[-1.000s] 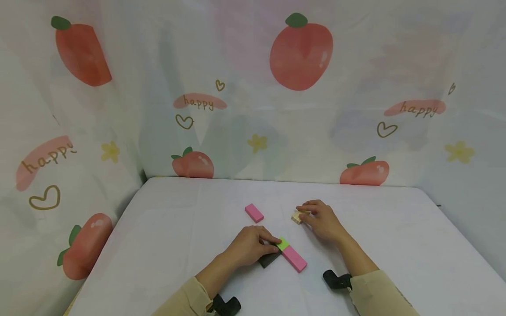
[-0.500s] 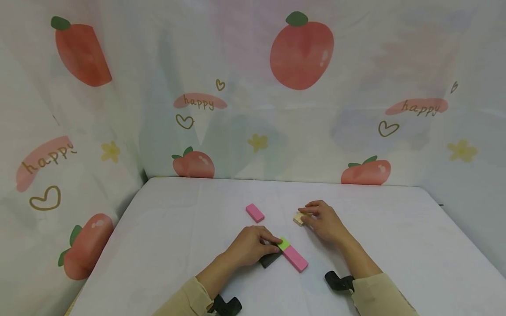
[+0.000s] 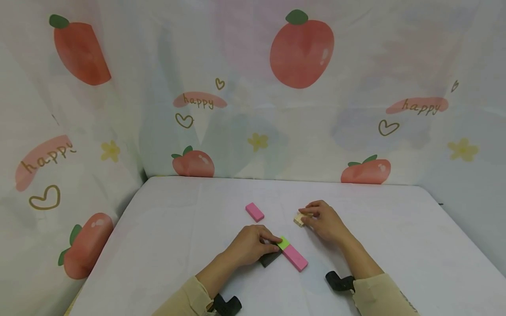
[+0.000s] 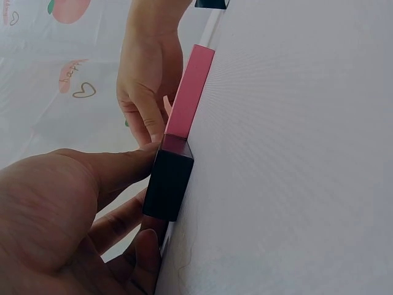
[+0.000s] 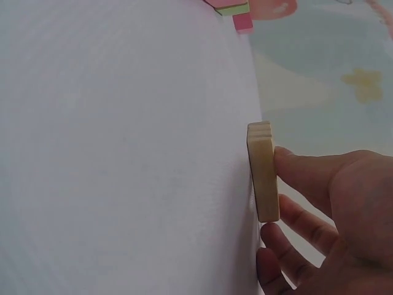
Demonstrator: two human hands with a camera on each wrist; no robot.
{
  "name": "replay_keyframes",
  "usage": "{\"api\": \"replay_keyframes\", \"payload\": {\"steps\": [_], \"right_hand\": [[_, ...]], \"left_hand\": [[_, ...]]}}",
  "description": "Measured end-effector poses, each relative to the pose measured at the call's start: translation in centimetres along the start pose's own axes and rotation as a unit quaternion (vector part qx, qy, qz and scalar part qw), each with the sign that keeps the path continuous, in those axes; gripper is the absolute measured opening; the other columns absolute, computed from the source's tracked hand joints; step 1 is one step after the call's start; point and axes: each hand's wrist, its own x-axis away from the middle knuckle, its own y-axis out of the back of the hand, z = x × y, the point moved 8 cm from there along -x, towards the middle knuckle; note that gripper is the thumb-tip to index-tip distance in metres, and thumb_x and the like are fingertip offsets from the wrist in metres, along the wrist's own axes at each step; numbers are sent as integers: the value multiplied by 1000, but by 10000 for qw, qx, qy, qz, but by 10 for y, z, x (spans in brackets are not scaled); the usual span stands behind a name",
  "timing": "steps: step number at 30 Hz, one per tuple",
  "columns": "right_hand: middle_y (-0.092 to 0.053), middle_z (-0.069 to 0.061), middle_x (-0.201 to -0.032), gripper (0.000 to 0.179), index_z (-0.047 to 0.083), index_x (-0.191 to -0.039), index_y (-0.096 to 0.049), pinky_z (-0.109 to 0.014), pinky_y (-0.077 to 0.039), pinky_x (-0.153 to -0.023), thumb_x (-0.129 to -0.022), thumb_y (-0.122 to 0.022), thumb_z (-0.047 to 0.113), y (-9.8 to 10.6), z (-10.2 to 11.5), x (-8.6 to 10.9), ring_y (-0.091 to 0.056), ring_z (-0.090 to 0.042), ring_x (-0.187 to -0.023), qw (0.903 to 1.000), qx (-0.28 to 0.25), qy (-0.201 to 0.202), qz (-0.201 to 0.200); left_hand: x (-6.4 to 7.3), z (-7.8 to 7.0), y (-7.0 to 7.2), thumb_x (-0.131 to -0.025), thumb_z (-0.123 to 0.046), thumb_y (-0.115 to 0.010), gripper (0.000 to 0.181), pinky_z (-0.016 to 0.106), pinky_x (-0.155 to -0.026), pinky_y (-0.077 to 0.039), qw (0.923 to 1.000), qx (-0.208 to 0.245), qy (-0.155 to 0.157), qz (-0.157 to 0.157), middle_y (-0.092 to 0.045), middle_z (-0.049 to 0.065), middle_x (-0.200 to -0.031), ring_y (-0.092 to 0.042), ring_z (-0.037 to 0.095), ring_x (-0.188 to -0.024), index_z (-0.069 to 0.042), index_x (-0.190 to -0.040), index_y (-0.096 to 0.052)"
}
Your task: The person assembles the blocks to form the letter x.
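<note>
In the head view my left hand [image 3: 251, 245] is over a dark block [image 3: 270, 258], thumb and index finger bent onto it. The index fingertip reaches a light-green block [image 3: 283, 243], which adjoins a long pink block [image 3: 295, 258]. The left wrist view has the thumb at the near corner of the dark block [image 4: 169, 184], other fingers behind it. Farther right, my right hand [image 3: 325, 223] pinches light wooden blocks [image 3: 299, 220] between thumb and fingers. Their end looks layered in the right wrist view, where the wooden blocks [image 5: 264, 175] stand close over the white cloth.
Another pink block [image 3: 254, 212] lies beyond my left hand, toward the back of the white-covered table [image 3: 178, 245]. A fruit-patterned curtain [image 3: 237, 109] rises along the back and left side. Each wrist carries a black camera mount [image 3: 339, 281].
The view has shifted very slightly. Both hands keep their places, left at the dark block and right on the wooden blocks.
</note>
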Motion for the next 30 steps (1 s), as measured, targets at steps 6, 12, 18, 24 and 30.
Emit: {"api": "replay_keyframes", "payload": {"steps": [6, 12, 18, 24, 30], "right_hand": [[-58, -19, -133, 30, 6, -125, -75, -57, -46, -101, -97, -71, 16, 0, 0, 1, -58, -37, -118, 10000, -28, -83, 12], [-59, -18, -133, 30, 6, -125, -75, -55, -47, -99, -97, -72, 17, 0, 0, 3, -58, -35, -116, 9999, -5, -131, 51], [-60, -17, -131, 30, 6, -124, -76, -50, -48, -95, -97, -72, 18, 1, 2, 4, -58, -32, -113, 9999, 110, -61, 51], [-60, -16, -131, 30, 7, -124, -76, -50, -49, -96, -97, -73, 18, 1, 1, 8, -59, -32, -114, 9999, 75, -126, 92], [-60, -15, -131, 30, 8, -124, -76, -48, -48, -95, -96, -74, 19, 0, 0, 11, -58, -32, -115, 9998, 17, -196, 94]], "left_hand": [[0, 1, -1, -89, -25, -83, 17, 20, -68, -47, 10000, 3, 54, -6, -74, -15, -98, -55, -1, -78, -28, -105, -84], [0, 2, -1, -89, -24, -83, 17, 21, -67, -47, 10000, 31, 91, -15, -74, -15, -98, -55, 0, -78, -28, -105, -84], [0, 2, -1, -89, -24, -83, 16, 21, -68, -47, 10000, 56, 59, -29, -73, -16, -97, -55, 0, -78, -27, -105, -84], [0, 3, -2, -89, -25, -83, 16, 21, -67, -47, 10000, 39, 51, -44, -73, -17, -96, -55, 0, -77, -28, -105, -84], [1, 2, -1, -89, -25, -83, 16, 21, -67, -47, 10000, 5, 57, -44, -73, -17, -97, -55, 0, -77, -28, -105, -84]]}}
